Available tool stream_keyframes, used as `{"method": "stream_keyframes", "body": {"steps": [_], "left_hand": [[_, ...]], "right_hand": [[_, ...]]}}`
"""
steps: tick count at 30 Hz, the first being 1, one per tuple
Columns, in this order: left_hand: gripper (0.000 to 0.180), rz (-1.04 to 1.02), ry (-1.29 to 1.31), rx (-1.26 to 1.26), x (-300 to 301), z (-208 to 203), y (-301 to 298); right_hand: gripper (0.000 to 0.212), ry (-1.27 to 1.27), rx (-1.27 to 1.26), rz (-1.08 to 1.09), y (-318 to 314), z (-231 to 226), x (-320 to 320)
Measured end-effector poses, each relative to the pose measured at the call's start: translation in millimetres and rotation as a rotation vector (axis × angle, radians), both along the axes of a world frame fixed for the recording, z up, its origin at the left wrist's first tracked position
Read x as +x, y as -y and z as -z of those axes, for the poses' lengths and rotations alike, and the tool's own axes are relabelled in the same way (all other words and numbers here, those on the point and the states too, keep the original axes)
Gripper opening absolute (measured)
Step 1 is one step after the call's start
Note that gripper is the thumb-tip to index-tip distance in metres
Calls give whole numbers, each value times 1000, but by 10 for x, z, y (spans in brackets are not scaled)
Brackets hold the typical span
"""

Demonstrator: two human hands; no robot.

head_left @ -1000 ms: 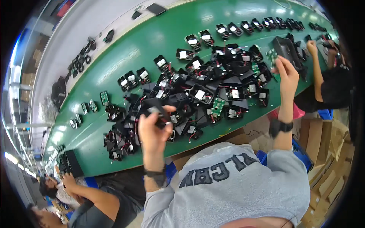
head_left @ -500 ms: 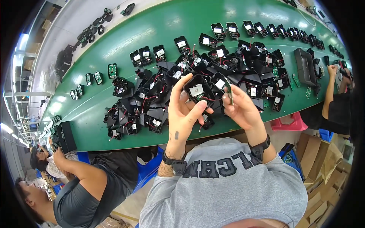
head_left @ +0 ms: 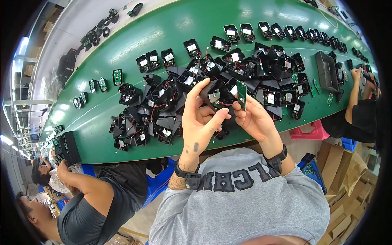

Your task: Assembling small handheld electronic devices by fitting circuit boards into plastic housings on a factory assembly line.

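My left hand [head_left: 200, 118] is curled around a small black plastic housing [head_left: 221, 88], its thumb held out to the near side. Inside that housing sit a pale block and a thin red wire. Just to the right, my right hand [head_left: 255, 116] pinches a narrow green circuit board [head_left: 241, 93] upright between thumb and fingers. The wire runs from the housing toward the board; whether it is joined to it is hidden. Beneath both hands spreads a heap of similar black housings [head_left: 165, 122] with white blocks and red and black wires.
Housings [head_left: 265, 29] stand in a row along the far side of the green table [head_left: 163, 36]. A black tray [head_left: 326, 71] and loose circuit boards [head_left: 316, 85] lie at right. Co-workers sit on both sides. A pink stool [head_left: 310, 131] and cardboard boxes [head_left: 335, 167] are at lower right.
The circuit board has turned from nearly edge-on to show more of its green face. My left hand has tilted the housing, and its thumb has come away from the housing's near edge.
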State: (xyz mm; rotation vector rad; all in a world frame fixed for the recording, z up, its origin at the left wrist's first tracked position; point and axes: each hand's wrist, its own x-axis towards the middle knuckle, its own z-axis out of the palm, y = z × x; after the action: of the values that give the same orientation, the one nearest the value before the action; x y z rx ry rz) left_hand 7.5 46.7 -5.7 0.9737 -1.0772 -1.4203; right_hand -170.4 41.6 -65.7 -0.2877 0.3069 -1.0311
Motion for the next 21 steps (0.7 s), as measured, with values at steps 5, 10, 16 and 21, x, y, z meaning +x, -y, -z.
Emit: {"method": "stream_keyframes", "body": {"steps": [5,10,16,21], "left_hand": [[71,6,1,6,11,11,-9],[71,9,21,-3,11,28,-14],[73,-9,8,19,-17,52,-5],[66,11,34,44,-28,180,9]], "right_hand": [[30,-30,11,36,-14,28,17],[29,-53,45,67,-18,55,14],[30,-346,-25,128,-43,-10,63],[22,-826,-384,435,-32,-120,106]]}}
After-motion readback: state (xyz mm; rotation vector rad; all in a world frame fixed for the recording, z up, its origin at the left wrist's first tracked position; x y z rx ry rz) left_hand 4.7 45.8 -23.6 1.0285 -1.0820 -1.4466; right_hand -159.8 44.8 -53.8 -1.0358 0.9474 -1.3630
